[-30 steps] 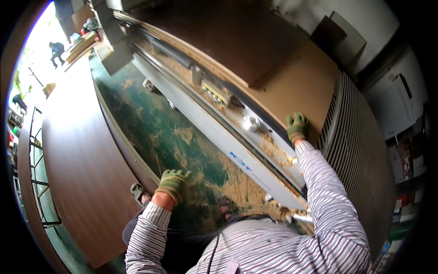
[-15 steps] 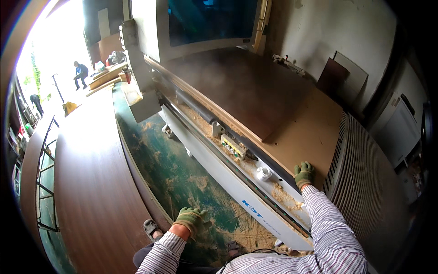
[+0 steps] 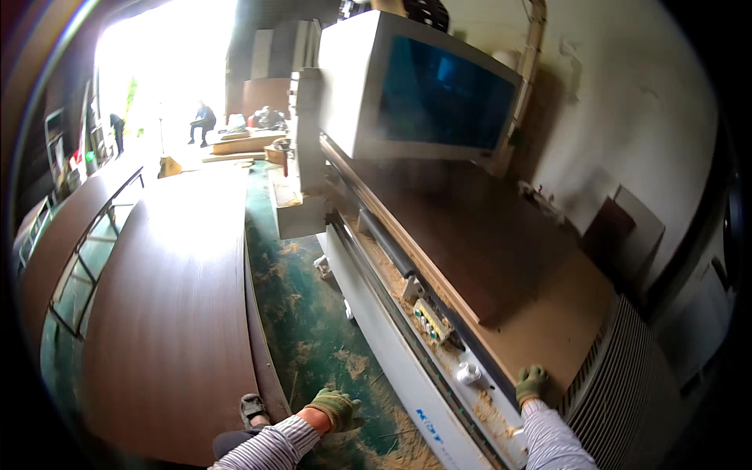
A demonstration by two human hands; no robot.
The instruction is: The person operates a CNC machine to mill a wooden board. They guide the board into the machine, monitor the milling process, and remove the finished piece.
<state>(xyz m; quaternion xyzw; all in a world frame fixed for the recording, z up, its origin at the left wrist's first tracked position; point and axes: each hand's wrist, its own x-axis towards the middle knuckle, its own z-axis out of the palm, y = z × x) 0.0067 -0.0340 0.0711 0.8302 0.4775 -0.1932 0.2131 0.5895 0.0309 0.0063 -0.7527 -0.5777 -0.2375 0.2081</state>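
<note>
My right hand (image 3: 533,384), in a green work glove with a striped sleeve behind it, rests on the near edge of the tan board (image 3: 553,345). Its fingers lie on the surface and grip nothing visible. A dark brown panel (image 3: 462,262) lies on the machine bed, beyond the bare tan strip. My left hand (image 3: 335,409), gloved alike, hangs over the green floor between the machine and a large stack of brown panels (image 3: 176,313). Its fingers are loosely stretched out, with nothing seen in them.
The machine's white housing (image 3: 352,86) with a dark blue window stands over the bed. A control box with buttons (image 3: 431,321) sits on its side rail among sawdust. Ribbed grey slats (image 3: 619,384) lie at right. A person (image 3: 203,124) sits by the bright doorway.
The view has swung up and to the left, so the housing and doorway show more fully. My right hand stays on the tan board; my left hand still hangs over the floor.
</note>
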